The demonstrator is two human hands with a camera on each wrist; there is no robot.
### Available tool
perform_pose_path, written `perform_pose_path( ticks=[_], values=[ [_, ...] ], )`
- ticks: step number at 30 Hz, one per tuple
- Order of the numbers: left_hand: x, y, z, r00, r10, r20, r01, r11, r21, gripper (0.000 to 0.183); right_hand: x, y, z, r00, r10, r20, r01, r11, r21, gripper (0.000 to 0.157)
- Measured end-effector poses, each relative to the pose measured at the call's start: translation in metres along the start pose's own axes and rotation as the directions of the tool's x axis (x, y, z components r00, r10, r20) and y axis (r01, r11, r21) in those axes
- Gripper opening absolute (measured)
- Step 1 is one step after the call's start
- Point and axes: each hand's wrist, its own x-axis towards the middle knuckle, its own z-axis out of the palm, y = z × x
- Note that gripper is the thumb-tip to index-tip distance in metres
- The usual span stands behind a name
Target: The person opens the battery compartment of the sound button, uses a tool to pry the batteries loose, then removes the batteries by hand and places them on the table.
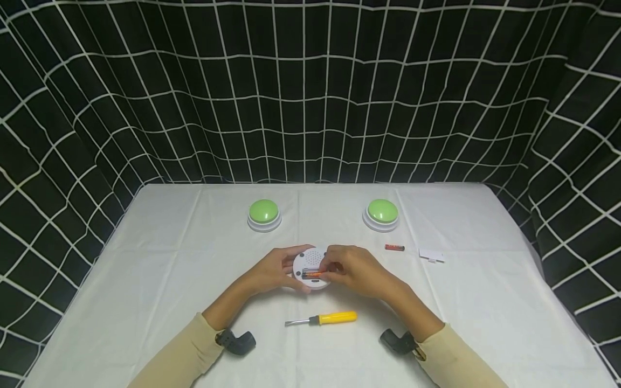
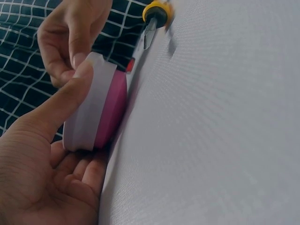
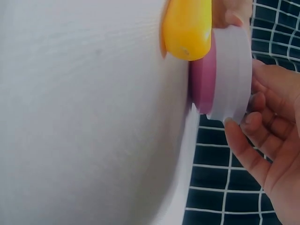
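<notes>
A round push button (image 1: 314, 256) lies face down near the middle of the table, its white base with speaker holes turned up. Its pink dome (image 2: 111, 112) shows beneath the base in the left wrist view. My left hand (image 1: 275, 272) grips the button's rim, thumb at the near edge and fingers round the far side. In the open battery compartment sits a red and black battery (image 1: 310, 275). My right hand (image 1: 356, 269) pinches that battery's right end with thumb and forefinger; the fingertips partly cover it. In the right wrist view the fingers are close against the white base (image 3: 232, 75).
Two green-topped buttons (image 1: 263, 212) (image 1: 382, 212) stand farther back. To the right lie a loose red battery (image 1: 394, 248) and a white battery cover (image 1: 432, 255). A yellow-handled screwdriver (image 1: 337, 317) lies in front of the hands on the white tablecloth (image 1: 218, 226).
</notes>
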Motion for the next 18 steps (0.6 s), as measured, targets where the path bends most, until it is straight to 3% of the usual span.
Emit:
perform_pose_path(
  ticks=[18],
  values=[
    [-0.001, 0.002, 0.000, 1.000, -0.002, -0.004, 0.002, 1.000, -0.019, 0.094, -0.002, -0.001, -0.011, 0.998, -0.025, -0.049, 0.025, 1.000, -0.002, 0.013]
  ],
)
